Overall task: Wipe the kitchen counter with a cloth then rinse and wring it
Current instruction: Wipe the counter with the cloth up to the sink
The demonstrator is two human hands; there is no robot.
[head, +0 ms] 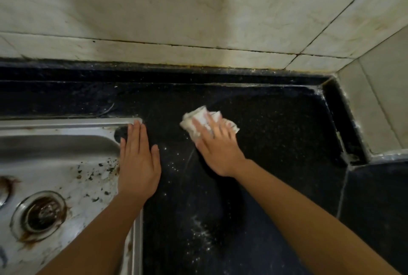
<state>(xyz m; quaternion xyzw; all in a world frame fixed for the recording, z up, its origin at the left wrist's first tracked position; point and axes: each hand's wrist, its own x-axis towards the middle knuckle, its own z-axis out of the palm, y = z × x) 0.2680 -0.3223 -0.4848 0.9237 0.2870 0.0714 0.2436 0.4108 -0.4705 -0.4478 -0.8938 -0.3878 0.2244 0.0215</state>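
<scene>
A crumpled white cloth [198, 118] lies on the black speckled counter [276, 133], near its middle. My right hand [217, 148] presses flat on the cloth with straight fingers, covering its near half. My left hand [138, 162] rests flat with fingers straight on the right rim of the steel sink [66, 140], where the rim meets the counter. White powdery specks dot the counter between and below my hands.
The sink holds a dirty drain [42, 213] and dark crumbs on its floor. A stained tiled wall [198, 9] rises behind the counter. At the right a tiled corner [379, 107] juts in, with a black raised edge along it.
</scene>
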